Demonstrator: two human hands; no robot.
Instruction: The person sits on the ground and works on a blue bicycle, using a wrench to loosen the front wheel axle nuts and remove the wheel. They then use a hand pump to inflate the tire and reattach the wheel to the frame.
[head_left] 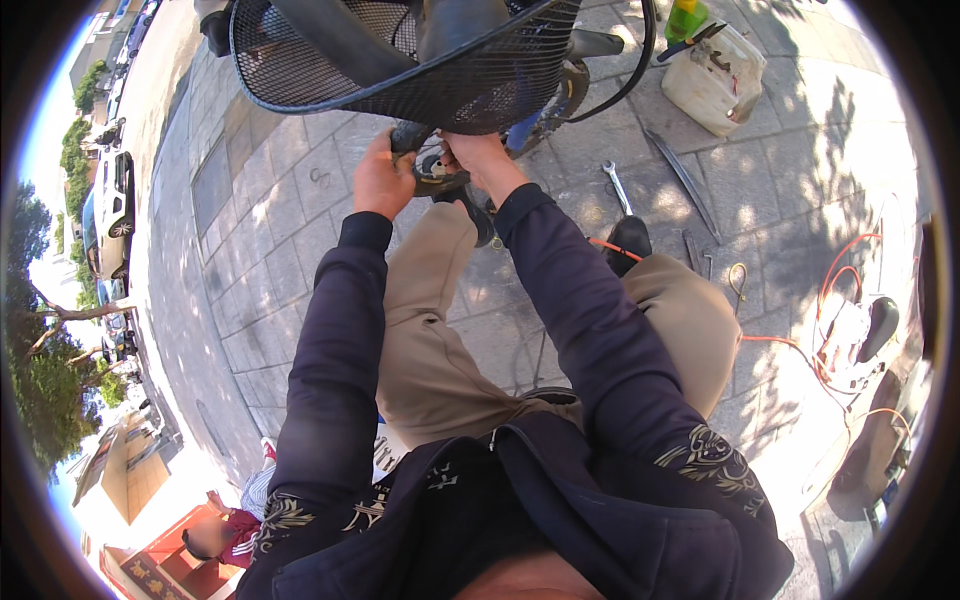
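Under a black mesh basket (430,95) on a bicycle, my two hands are close together. My left hand (384,178) is closed round a black, rounded grip-like part (408,137). Beside it, my right hand (480,160) has its fingers bent in at a dark fitting with bits of metal (438,176). What those fingers pinch is hidden by the hand itself. Thick dark tubing (345,45) lies inside the basket. Behind my right hand shows part of a wheel (570,95) and a blue frame piece (522,132).
A combination wrench (617,187) lies on the paving near my right shoe (630,240), with a long flat metal bar (685,185) beyond it. A cut-open whitish container (715,80) stands far right. Orange cord (780,340) runs along the right. Another person (225,535) is at lower left.
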